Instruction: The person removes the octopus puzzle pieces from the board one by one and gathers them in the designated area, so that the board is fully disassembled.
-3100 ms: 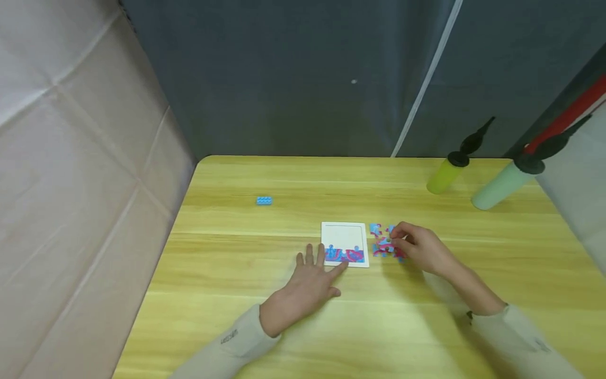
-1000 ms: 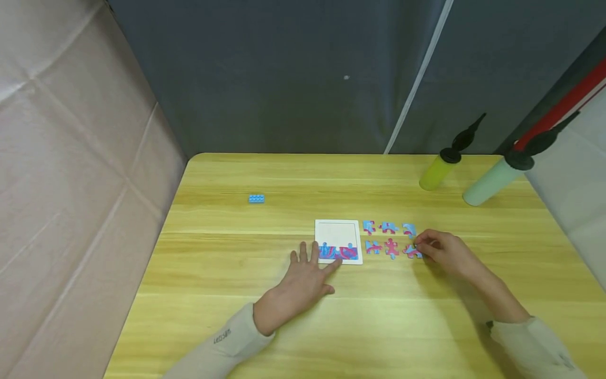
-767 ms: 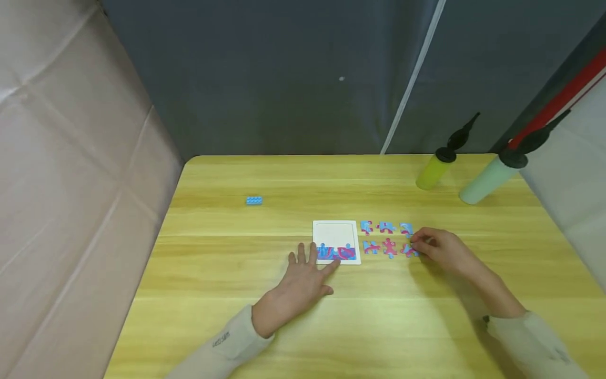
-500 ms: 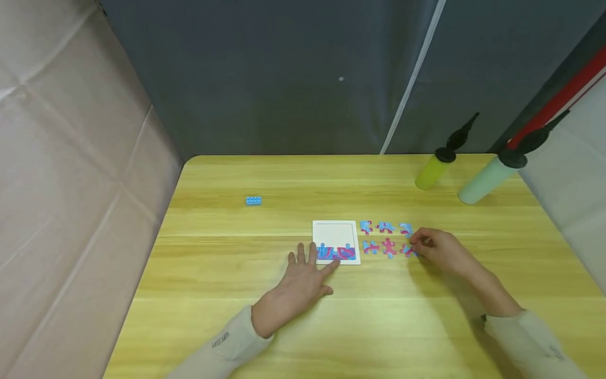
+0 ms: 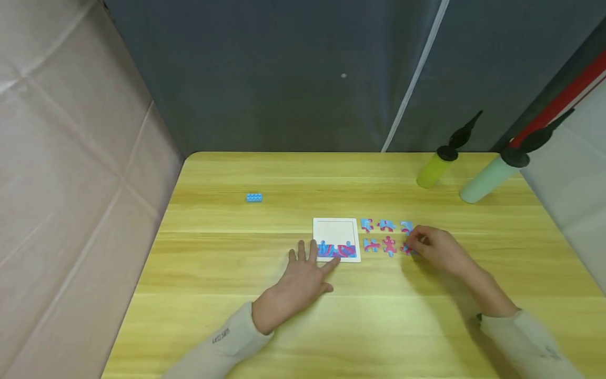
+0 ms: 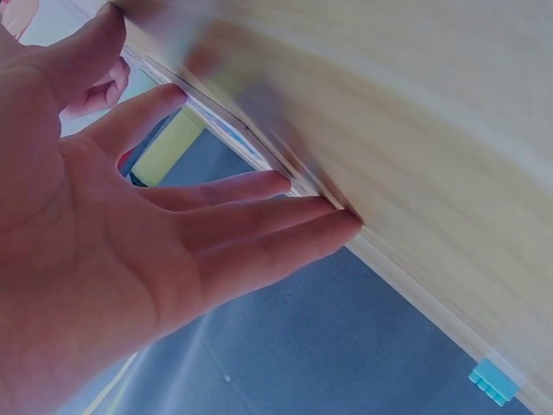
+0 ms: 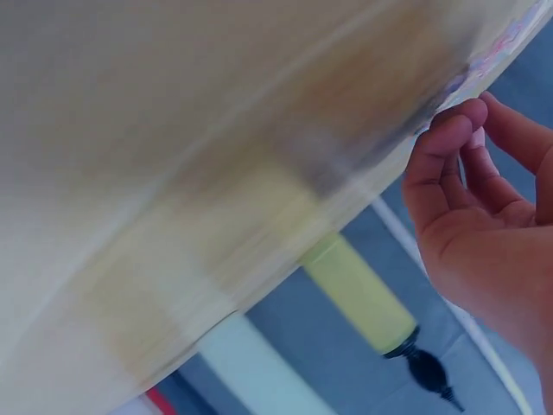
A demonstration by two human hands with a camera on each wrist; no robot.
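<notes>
My left hand (image 5: pixel 300 279) lies flat, fingers spread and straight, its fingertips at the near-left edge of a square white puzzle tray (image 5: pixel 335 230). A strip of blue, purple and pink jigsaw pieces (image 5: pixel 345 251) fills the tray's near side. My right hand (image 5: pixel 437 250) has curled fingers and a thumb brought together at a pink-and-blue puzzle piece (image 5: pixel 406 249), partly covering it. In the right wrist view, those fingertips (image 7: pixel 467 117) meet close over the table. Several loose pieces lie in two rows beside the tray, among them a pink one (image 5: pixel 390 246) and a blue one (image 5: pixel 366 225).
A blue toy brick (image 5: pixel 254 197) lies on the wooden table (image 5: pixel 227 252) at the back left. At the back right stand a yellow-green hand pump (image 5: pixel 432 172) and a pale green one (image 5: pixel 490 181), both with black nozzles. A dark curtain (image 5: pixel 284 79) hangs behind.
The loose pieces, bunched together about three seconds ago, now lie apart in two rows. My right hand went right with them, then slightly left over the end piece. The left hand stays put.
</notes>
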